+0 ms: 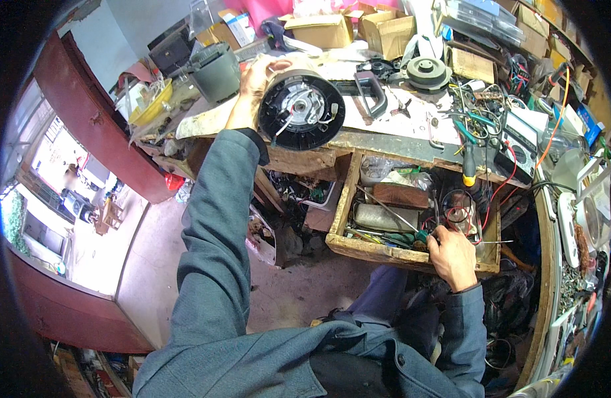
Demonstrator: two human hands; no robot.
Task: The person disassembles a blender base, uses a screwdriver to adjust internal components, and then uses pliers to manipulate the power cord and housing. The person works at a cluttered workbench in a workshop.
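Note:
My left hand [256, 81], arm stretched forward, grips a round black appliance housing [271, 109] above the bench edge. Its open underside faces me, showing a silvery motor-like part and loose wires inside. Down at the open wooden drawer [378, 249], my right hand [453, 257] is closed at the front board. Its fingers are around a screwdriver [421, 235] with a green handle and long thin shaft; the shaft slants across the drawer to the far left. Inside lie a reddish-brown block [401, 195], a pale cylinder [385, 217], wires and assorted tools.
A dark grey pot-like housing [216, 71] stands on the bench at left. A black handle-shaped part [370, 95] and a round grey part [426, 73] lie behind the drawer. A multimeter [518, 156], pliers [471, 129] and a yellow-black screwdriver [469, 166] crowd the right side.

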